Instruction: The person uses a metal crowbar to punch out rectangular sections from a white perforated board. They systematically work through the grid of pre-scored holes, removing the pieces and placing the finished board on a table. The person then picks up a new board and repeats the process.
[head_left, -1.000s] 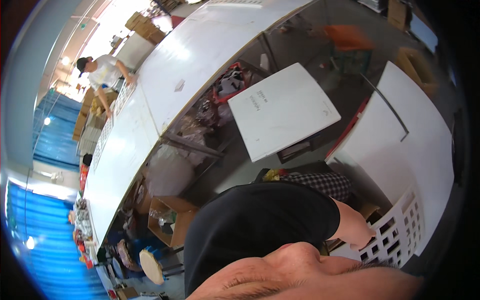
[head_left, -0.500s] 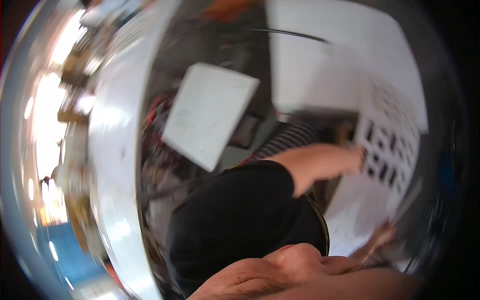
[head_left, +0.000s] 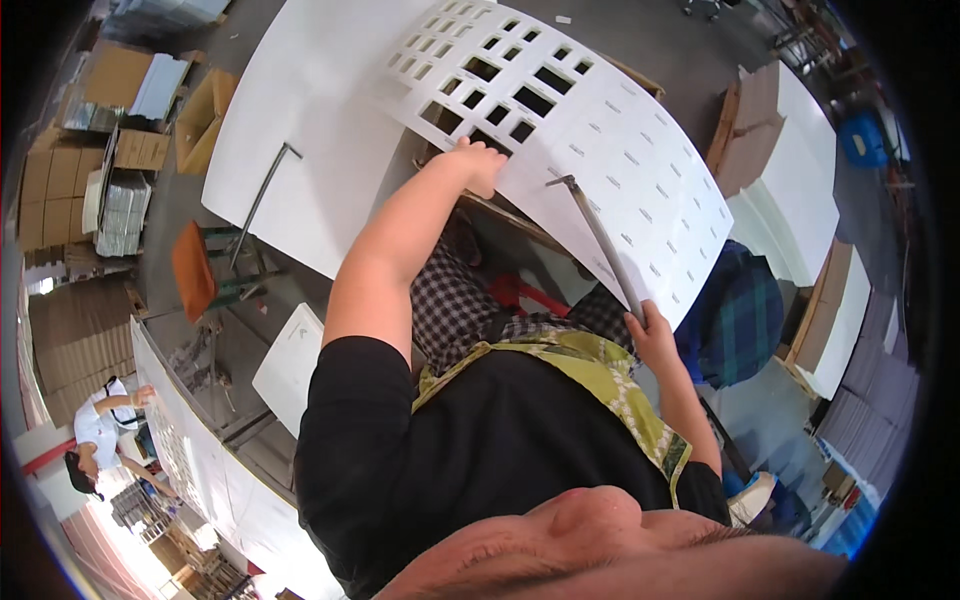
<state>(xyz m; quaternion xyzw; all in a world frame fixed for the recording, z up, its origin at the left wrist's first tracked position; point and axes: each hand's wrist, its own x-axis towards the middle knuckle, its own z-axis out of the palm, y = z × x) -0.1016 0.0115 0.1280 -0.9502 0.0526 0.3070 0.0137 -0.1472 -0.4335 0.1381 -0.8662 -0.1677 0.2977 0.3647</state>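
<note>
In front of me lies a large white sheet [head_left: 640,190], with rows of rectangular cut-outs at its far left part and small printed marks on its right part. My left hand [head_left: 478,167] is at the sheet's near edge, its fingers bent closed beside a cut-out. Whether it pinches the edge or a small piece is hidden. My right hand [head_left: 652,335] is closed around the lower end of a thin grey metal rod with a short cross-piece at its tip [head_left: 600,232]. The rod slants over the sheet, its tip close to the cut-outs.
Left of the sheet is a plain white board [head_left: 300,120], with a second dark rod [head_left: 262,205] on it. An orange seat [head_left: 193,270] stands below. Stacked boards [head_left: 790,150] are at the right, cardboard boxes [head_left: 60,185] at the far left. Another person [head_left: 98,435] works at lower left.
My view has swung round, and the earlier frame is smeared. The cut-out sheet, at the right before, now lies ahead of me. The rod in my right hand now shows clearly.
</note>
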